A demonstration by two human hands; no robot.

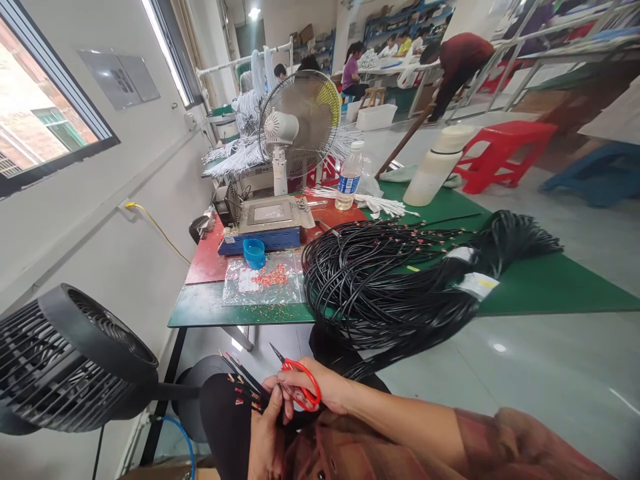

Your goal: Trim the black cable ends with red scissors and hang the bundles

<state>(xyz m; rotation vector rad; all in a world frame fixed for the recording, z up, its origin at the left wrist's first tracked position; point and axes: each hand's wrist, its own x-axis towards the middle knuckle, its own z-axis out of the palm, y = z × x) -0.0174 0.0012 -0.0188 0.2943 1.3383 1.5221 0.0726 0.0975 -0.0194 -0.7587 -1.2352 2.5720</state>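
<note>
In my lap, my left hand [270,423] is closed around several short black cable ends [243,381], whose tips show red and pale inner wires. My right hand [325,387] has red-handled scissors [300,365] hooked on its fingers, the pointed blades aimed up and away from me. Its fingertips meet my left fingers by the cables, and what lies between them is hard to make out. Above my hands, a big bundle of black cables [380,287] with white wraps is spread over the green table [545,287], some strands hanging over its front edge.
A plastic bag [235,290] with orange scraps and a blue cup [254,253] lie by a blue device [263,240]. Behind are a water bottle [349,177], a flask [435,170] and a fan [300,120]. Another fan [75,360] stands left. People work farther back.
</note>
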